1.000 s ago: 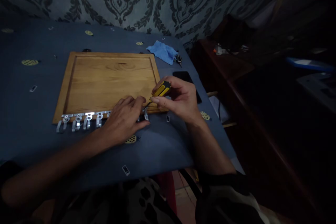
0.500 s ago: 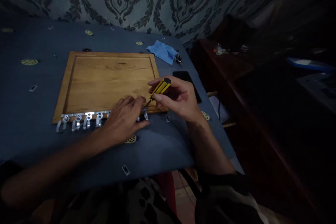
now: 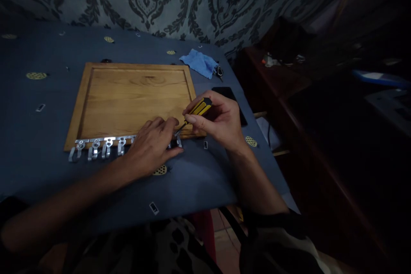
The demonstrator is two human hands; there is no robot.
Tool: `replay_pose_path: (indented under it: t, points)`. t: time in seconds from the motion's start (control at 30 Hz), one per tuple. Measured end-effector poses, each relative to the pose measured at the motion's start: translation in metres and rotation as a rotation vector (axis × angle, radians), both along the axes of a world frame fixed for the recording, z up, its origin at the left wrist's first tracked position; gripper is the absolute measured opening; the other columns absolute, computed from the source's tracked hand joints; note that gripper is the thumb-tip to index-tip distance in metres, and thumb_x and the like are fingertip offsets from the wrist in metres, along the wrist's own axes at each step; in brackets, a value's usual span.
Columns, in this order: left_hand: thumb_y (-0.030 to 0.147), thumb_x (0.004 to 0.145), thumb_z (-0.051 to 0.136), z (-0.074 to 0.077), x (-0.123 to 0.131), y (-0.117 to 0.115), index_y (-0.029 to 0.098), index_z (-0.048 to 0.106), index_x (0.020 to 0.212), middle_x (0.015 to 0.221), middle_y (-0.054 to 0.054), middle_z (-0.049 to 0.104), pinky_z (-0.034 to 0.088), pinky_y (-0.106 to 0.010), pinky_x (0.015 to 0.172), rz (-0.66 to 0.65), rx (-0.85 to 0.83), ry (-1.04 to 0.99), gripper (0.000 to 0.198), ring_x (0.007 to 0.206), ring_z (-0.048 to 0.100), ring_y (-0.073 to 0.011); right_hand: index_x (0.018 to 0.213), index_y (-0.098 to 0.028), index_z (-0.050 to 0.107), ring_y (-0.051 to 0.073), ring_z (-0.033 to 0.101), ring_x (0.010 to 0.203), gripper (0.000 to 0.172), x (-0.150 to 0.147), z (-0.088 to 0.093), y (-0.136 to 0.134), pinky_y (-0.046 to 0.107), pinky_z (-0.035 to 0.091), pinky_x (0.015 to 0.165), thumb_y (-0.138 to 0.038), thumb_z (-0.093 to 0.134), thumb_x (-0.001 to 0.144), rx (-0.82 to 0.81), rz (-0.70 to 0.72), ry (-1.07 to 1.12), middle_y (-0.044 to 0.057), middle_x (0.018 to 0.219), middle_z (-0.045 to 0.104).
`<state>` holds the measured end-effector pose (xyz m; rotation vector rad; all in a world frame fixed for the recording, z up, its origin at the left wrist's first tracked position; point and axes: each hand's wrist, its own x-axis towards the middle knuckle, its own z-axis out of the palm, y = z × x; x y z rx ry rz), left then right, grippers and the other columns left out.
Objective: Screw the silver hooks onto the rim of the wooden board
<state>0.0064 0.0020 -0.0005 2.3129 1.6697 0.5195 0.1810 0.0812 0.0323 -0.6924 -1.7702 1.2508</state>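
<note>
A framed wooden panel [image 3: 138, 98] lies flat on the blue patterned tablecloth. Along its near edge runs a shiny metal hook rail [image 3: 109, 142], its several hooks pointing toward me. My left hand [image 3: 151, 145] is closed over the right part of the rail, fingers on top and thumb at the near side, covering some of the hooks. Between the thumb and fingers of my right hand [image 3: 223, 122] is a yellow and black screwdriver [image 3: 201, 107], tilted with its shaft down to the rail's right end. The exact contact at its tip is too small to make out.
Beyond the panel's right corner lie a blue cloth [image 3: 199, 63] and a set of keys [image 3: 219, 71]. A dark phone [image 3: 228, 94] is partly behind my right hand. Dark red wooden furniture [image 3: 272, 81] stands to the right of the table.
The screwdriver handle has turned and leans slightly further right, with my right fingers shifted around it. My left hand, the rail and the panel stay in place.
</note>
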Motion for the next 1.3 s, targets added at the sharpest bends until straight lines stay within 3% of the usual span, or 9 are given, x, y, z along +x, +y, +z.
replay_pose_path:
  t: [0.13,0.4,0.57,0.8,1.3]
  points:
    - [0.032,0.083,0.078,0.0006,0.0002,-0.0002,0.02,0.049,0.112,0.103,-0.007,0.066,0.05,-0.042,0.085,0.001,-0.005,0.004,0.043,0.101,0.062,-0.0298,0.096,-0.019,0.074,0.006,0.057,0.056,0.037,0.002,0.0018,-0.0003,0.021,0.05,0.052,-0.051,0.081,0.079,-0.029,0.059,0.001,0.0,0.085,0.07]
    - [0.034,0.083,0.079,-0.0007,-0.0005,0.0011,0.018,0.049,0.116,0.105,-0.008,0.066,0.05,-0.043,0.087,-0.005,-0.008,0.001,0.047,0.102,0.062,-0.0305,0.07,-0.02,0.061,0.009,0.053,0.06,0.04,-0.001,-0.002,0.002,0.022,0.044,0.051,-0.049,0.088,0.07,0.161,-0.102,-0.035,-0.004,0.069,0.057]
    - [0.034,0.083,0.079,-0.0021,-0.0009,0.0009,0.02,0.049,0.115,0.105,-0.007,0.066,0.05,-0.042,0.086,-0.012,0.025,-0.006,0.047,0.102,0.063,-0.0296,0.068,-0.021,0.058,0.01,0.052,0.061,0.041,-0.0035,-0.0038,0.0015,0.025,0.045,0.054,-0.049,0.088,0.071,0.245,-0.168,-0.022,-0.004,0.064,0.054]
    - [0.035,0.084,0.078,-0.0026,-0.0009,0.0,0.02,0.047,0.118,0.107,-0.007,0.066,0.049,-0.042,0.087,-0.004,0.019,-0.003,0.048,0.103,0.063,-0.0292,0.07,-0.022,0.056,0.007,0.049,0.046,0.041,-0.0047,0.0012,-0.0014,0.023,0.042,0.041,-0.053,0.083,0.076,0.18,-0.263,0.051,-0.006,0.063,0.054]
    - [0.035,0.084,0.078,-0.0002,-0.0004,-0.0001,0.02,0.048,0.117,0.108,-0.008,0.066,0.05,-0.043,0.089,-0.002,-0.013,-0.007,0.047,0.105,0.062,-0.0302,0.07,-0.025,0.055,0.012,0.048,0.054,0.043,-0.005,-0.0068,-0.0024,0.029,0.044,0.046,-0.059,0.08,0.076,0.183,-0.228,-0.047,-0.002,0.067,0.05]
